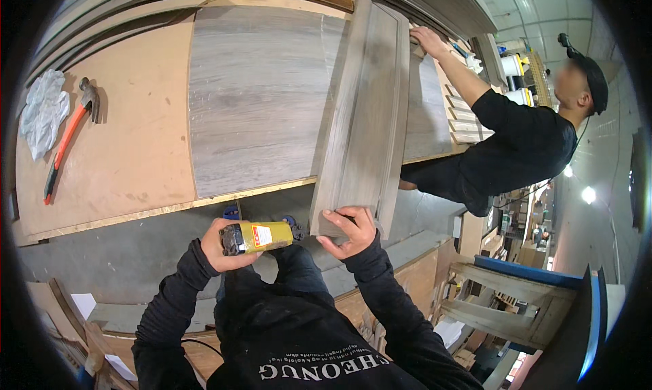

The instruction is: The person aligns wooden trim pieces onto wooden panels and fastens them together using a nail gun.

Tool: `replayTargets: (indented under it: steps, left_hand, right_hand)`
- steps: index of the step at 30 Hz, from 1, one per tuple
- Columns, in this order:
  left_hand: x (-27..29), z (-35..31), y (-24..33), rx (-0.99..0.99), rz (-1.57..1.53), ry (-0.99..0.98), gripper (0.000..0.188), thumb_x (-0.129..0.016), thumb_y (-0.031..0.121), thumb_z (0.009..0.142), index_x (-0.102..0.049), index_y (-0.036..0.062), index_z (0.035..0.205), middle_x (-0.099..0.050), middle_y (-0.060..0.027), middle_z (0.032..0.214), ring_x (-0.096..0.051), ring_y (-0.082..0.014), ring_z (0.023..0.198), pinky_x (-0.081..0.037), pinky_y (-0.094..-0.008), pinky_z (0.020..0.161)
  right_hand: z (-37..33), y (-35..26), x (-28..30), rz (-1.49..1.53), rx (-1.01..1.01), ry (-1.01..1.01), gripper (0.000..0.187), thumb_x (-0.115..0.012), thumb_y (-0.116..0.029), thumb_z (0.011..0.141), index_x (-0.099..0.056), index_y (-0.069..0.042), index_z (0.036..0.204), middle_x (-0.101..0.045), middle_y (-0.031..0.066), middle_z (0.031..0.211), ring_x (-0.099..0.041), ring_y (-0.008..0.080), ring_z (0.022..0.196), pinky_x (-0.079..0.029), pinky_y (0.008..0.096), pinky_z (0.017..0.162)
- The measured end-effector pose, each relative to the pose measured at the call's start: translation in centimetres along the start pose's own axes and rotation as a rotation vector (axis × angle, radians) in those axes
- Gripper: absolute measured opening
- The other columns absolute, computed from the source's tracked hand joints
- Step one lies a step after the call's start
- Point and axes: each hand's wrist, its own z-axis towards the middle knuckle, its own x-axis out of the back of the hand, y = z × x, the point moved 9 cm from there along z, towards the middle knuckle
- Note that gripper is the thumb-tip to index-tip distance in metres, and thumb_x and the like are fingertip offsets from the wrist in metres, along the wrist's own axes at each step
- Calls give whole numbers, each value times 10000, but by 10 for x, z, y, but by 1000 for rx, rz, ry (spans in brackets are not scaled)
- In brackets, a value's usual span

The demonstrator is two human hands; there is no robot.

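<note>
In my left hand (221, 249) is a yellow-green, box-shaped thing (280, 234) with a dark end and a red and white label; its exact kind I cannot make out. My fingers are wrapped round its dark end. My right hand (352, 232) grips the near end of a long grey wood-grain panel (367, 104) with a raised frame moulding. That panel lies across the worktable, its near end sticking out over the front edge. At its far end rests a co-worker's hand (429, 42). Under it is a flat grey wood-grain board (265, 98).
On the table's left part (136, 152) lie a claw hammer (71, 135) with an orange handle and a crumpled clear plastic bag (45, 111). A co-worker in black (519, 145) stands to the right of the panel. Wooden frames (502, 288) stand at the lower right.
</note>
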Motion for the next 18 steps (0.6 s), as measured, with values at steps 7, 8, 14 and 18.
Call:
replayTargets:
  steps: [7, 8, 14, 18]
  left_hand:
    - [5, -2, -16, 17, 11, 55, 329, -724, 142, 622, -618, -10, 894, -651, -98, 815, -619, -133, 733, -483, -253, 703]
    - [1, 0, -10, 45, -38, 8, 338, -739, 145, 622, -615, -15, 893, -651, -89, 826, -615, -115, 740, -482, -240, 706]
    - [0, 2, -7, 44, 3, -18, 355, -744, 150, 625, -604, -18, 904, -648, -91, 847, -615, -121, 756, -480, -241, 714]
    - [1, -6, -16, 48, 28, 32, 403, -761, 174, 612, -581, -13, 921, -642, -103, 843, -622, -148, 767, -487, -264, 722]
  right_hand:
    - [0, 0, 0, 14, 2, -6, 464, -750, -250, 572, -616, -135, 1002, -544, 73, 851, -523, 224, 740, -424, 319, 646]
    - [0, -1, 0, 12, 6, -11, 465, -750, -248, 573, -616, -134, 1004, -543, 75, 850, -525, 224, 735, -423, 320, 647]
    - [0, -3, 2, 15, 1, 9, 472, -754, -191, 525, -631, -119, 975, -548, 76, 821, -522, 239, 721, -436, 320, 629]
    - [-2, -4, 3, 14, 29, 9, 497, -749, -241, 576, -609, -138, 1042, -540, 87, 839, -525, 236, 716, -427, 318, 633]
